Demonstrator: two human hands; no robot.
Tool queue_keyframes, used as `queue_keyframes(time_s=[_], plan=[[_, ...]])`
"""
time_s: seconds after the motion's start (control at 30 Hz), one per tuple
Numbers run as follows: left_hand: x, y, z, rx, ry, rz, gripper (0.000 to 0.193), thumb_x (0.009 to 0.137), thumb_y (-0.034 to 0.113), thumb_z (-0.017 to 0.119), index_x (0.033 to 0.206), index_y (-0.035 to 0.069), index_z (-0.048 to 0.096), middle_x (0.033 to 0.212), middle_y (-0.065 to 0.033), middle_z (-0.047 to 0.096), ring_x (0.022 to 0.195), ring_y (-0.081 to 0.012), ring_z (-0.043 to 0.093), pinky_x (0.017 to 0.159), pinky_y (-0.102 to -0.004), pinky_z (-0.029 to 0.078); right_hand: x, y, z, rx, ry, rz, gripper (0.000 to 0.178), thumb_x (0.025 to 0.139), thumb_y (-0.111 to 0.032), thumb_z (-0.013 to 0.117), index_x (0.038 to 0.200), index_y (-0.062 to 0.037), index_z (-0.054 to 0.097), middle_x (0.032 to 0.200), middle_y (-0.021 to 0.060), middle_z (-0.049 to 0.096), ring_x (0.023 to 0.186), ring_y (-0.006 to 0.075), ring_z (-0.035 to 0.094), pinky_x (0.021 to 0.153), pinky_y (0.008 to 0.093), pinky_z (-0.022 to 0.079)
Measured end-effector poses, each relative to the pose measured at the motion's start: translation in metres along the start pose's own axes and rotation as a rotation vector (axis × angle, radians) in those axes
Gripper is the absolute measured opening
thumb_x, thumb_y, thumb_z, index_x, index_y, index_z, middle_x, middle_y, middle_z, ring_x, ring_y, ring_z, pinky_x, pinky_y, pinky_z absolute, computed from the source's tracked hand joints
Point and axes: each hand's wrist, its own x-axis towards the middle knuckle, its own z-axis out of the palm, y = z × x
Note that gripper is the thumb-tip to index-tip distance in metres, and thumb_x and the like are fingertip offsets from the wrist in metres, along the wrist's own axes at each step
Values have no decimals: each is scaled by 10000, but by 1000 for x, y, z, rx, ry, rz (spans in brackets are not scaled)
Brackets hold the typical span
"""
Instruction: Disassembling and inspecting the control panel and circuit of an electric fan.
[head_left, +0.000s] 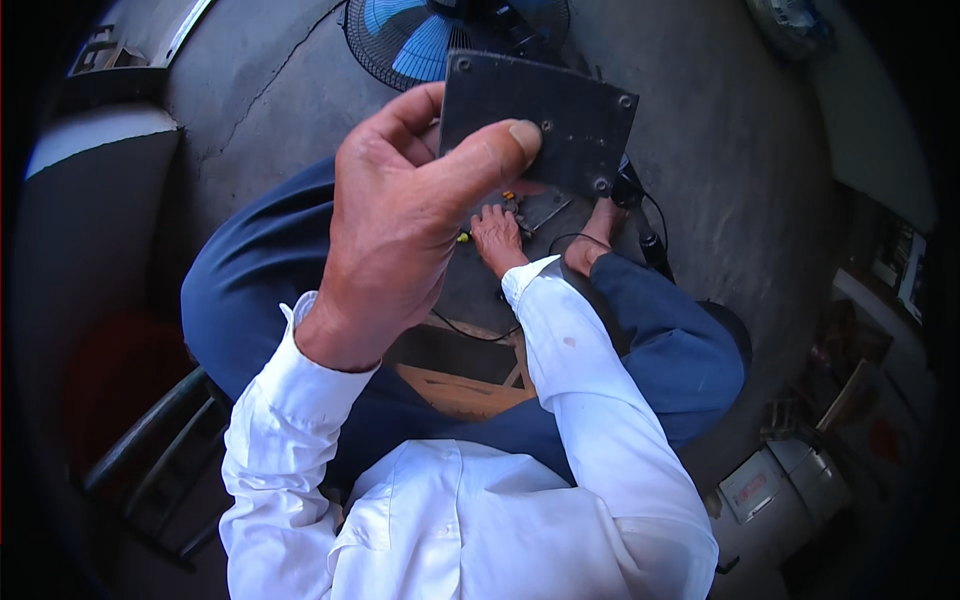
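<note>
gripping a dark plate, left hand raised.

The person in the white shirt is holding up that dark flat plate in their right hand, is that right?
Not quite: as the head view shows, the dark flat plate is held up in the left hand of the person in the white shirt, not the right.

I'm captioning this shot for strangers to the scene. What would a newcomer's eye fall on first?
Probably the flat, dark, four-sided plate dotted with small round fittings, held up at upper centre by the left hand. Next comes the round fan with blue blades and a black wire cage, cut off by the top edge. Lower, near the centre, is the right hand, down by the floor.
</note>
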Motion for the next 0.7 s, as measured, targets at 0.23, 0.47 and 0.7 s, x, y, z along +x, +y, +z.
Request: queue_keyframes(time_s=[0.23, 0.47, 0.7], plan=[[0, -5, -4, -30, 41, -66, 232, 929, 71, 688, 1133, -31, 645, 1048, -123, 717, 927, -205, 724, 873, -395, 611, -14, 16, -58, -84, -32, -39, 185, 897, -158, 582, 1008, -43, 675, 1014, 116, 659, 949, 256, 639, 764, 403, 492], [-2, -8, -4, 19, 104, -2, 286, 910, 76, 723, 1143, -42, 606, 1036, -122, 711, 902, -180, 718, 847, -332, 609, -94, 43, -250, 286, 271, -219, 159, 834, -93, 680, 954, -12, 612, 863, 122, 640, 802, 290, 658, 698, 386, 528], [3, -23, 0, 123, 136, 13, 340, 893, 100, 749, 1152, -58, 595, 1012, -121, 695, 875, -171, 712, 834, -293, 608, -160, 55, -349, 715, 1010, -188, 155, 829, -19, 691, 969, 0, 626, 740, 107, 599, 617, 240, 622, 539, 344, 481]])
